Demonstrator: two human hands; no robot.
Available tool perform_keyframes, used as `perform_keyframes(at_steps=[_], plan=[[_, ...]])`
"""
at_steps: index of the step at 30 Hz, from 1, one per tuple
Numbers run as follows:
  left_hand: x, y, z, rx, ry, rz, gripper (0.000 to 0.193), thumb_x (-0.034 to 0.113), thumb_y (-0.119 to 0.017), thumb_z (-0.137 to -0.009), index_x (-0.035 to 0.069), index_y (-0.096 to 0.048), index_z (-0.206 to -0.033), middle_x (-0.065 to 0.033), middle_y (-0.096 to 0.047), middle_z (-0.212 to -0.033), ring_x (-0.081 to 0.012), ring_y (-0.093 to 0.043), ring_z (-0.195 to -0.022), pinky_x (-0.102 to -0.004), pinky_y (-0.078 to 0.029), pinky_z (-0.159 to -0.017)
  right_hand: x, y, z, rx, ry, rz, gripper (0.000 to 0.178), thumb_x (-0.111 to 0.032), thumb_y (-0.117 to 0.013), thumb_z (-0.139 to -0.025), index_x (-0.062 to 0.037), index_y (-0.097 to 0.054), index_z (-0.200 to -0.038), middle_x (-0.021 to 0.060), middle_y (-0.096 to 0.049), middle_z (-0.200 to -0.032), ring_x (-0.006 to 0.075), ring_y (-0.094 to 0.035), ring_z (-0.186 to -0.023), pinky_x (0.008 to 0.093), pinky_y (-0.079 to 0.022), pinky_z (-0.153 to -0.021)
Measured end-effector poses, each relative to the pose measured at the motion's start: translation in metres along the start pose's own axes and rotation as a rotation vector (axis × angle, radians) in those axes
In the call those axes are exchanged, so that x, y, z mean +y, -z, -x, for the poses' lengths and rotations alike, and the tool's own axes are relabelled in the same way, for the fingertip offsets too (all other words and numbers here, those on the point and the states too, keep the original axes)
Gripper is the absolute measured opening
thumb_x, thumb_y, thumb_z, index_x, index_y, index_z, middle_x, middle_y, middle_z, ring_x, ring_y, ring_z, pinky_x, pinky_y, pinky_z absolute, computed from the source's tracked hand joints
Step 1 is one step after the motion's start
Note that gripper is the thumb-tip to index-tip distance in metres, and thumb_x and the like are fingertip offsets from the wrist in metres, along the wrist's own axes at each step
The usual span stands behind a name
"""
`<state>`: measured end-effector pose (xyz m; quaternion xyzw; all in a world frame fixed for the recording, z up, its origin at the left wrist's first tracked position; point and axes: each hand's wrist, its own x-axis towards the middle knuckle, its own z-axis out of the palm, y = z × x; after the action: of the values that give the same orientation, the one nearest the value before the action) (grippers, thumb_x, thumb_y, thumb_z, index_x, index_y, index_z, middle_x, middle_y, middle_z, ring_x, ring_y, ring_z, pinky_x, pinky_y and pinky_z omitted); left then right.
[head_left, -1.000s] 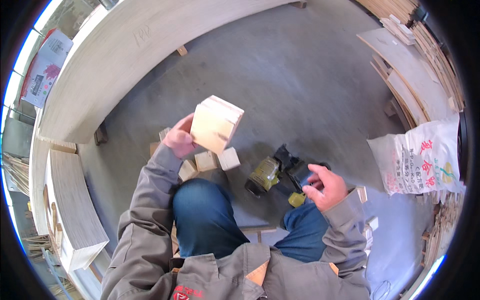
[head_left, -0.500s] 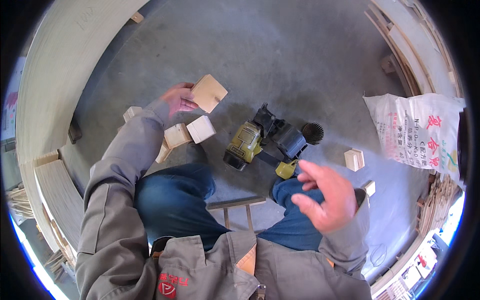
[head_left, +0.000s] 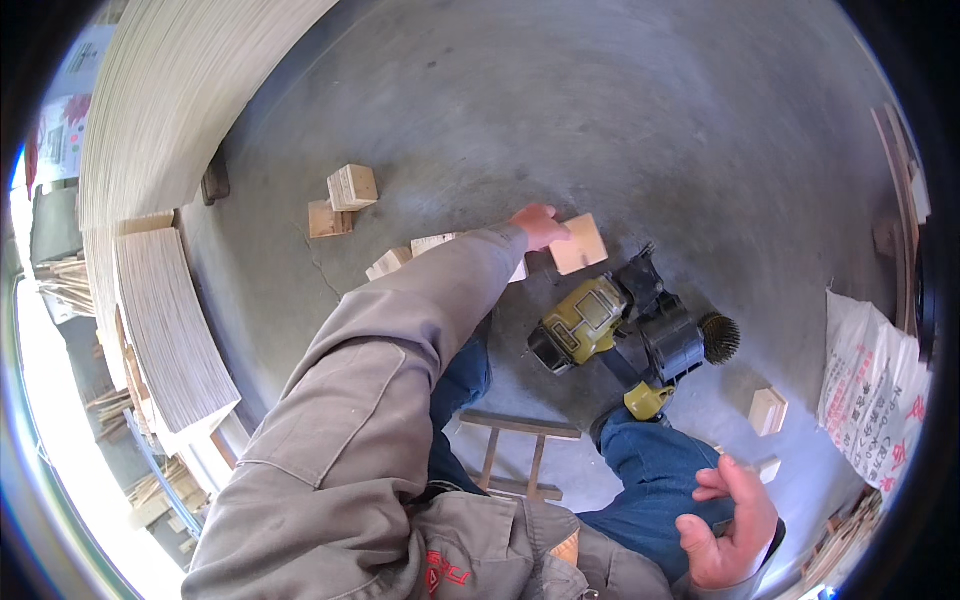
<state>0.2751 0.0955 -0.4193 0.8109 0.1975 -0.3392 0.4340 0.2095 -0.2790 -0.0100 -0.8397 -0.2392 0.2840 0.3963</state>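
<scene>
My left hand (head_left: pixel 541 227) reaches out over the floor, its fingers closed on the edge of a square, pale plywood block (head_left: pixel 579 246). Just below that block lies a yellow and black power tool that looks like a nail gun (head_left: pixel 580 322). A round, bristly coil (head_left: pixel 720 338) sits at the tool's right side. Above my right thigh, my right hand (head_left: pixel 738 528) holds nothing; its fingers are curved and apart from the thumb. Under my left forearm more wooden blocks (head_left: pixel 390 262) lie on the floor, partly hidden by the sleeve.
Two wooden blocks (head_left: pixel 350 190) rest farther left. Another block (head_left: pixel 768 411) stands right of the tool. A white printed sack (head_left: pixel 870 385) is at the right edge. Tall stacked boards (head_left: pixel 170 320) line the left. A wooden frame (head_left: pixel 515 430) lies between my legs.
My left hand has carried the plywood block rightward, closer to the tool. My right hand has dropped nearer my body. The view has turned left.
</scene>
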Motion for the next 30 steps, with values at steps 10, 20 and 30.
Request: perform_keyframes(at_steps=[10,20,30], plan=[[-0.023,0.138,0.014,0.309,0.006,-0.292,0.085,0.06,-0.075,-0.072,0.002,-0.061,-0.133,-0.024,-0.062,-0.132,-0.0356,-0.057,-0.127,-0.0444,-0.045,-0.107,-0.003,-0.026,0.006,0.171,-0.19,-0.041,0.072,-0.036,-0.079,-0.083,0.0077,-0.055,-0.135,0.017,-0.068,-0.103,0.0216,-0.064,-0.081,0.0325,-0.054,-0.077],[-0.21,0.29,0.135,0.845,0.454,-0.275,0.117,0.064,-0.084,-0.063,0.006,-0.035,-0.152,-0.023,-0.042,-0.151,-0.0368,-0.043,-0.14,-0.0447,-0.041,-0.113,0.003,-0.036,-0.014,0.151,-0.367,-0.02,0.071,-0.031,-0.077,-0.083,0.0064,-0.053,-0.138,0.0156,-0.066,-0.105,0.0197,-0.062,-0.084,0.0326,-0.052,-0.08],[-0.25,0.243,0.094,0.947,0.583,-0.175,0.103,0.05,-0.085,-0.066,0.008,-0.04,-0.148,-0.0239,-0.052,-0.141,-0.038,-0.052,-0.131,-0.0467,-0.046,-0.107,0.002,-0.054,-0.042,0.13,-0.451,0.077,0.066,-0.021,-0.076,-0.082,0.0054,-0.053,-0.138,0.015,-0.066,-0.106,0.0183,-0.061,-0.083,0.0315,-0.053,-0.08]])
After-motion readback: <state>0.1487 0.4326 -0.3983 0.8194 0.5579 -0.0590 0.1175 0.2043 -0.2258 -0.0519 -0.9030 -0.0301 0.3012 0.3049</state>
